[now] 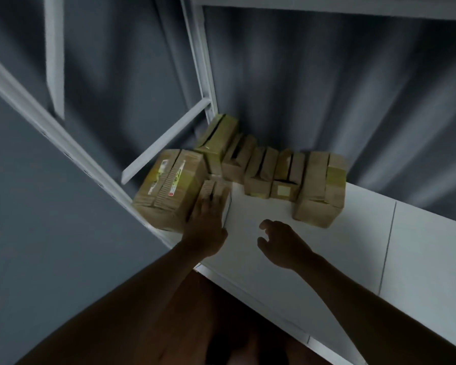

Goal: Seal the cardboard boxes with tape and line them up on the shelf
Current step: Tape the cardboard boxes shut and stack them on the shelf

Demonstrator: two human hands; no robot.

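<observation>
Several cardboard boxes stand on the white shelf [313,248]. My left hand [208,225] lies with straight fingers on top of a small cardboard box [216,191]. That box sits against a bigger taped box with labels [169,185] at the shelf's left end. Behind them a row of small boxes [261,167] runs to the right and ends at a larger taped box [320,188]. My right hand [279,241] hovers over the bare shelf with loosely curled fingers and holds nothing. The picture is blurred.
White metal uprights and a slanted brace [166,140] of the shelf frame stand to the left of the boxes. A grey curtain [327,88] hangs behind the shelf. The shelf board extends to the right past a seam [387,248].
</observation>
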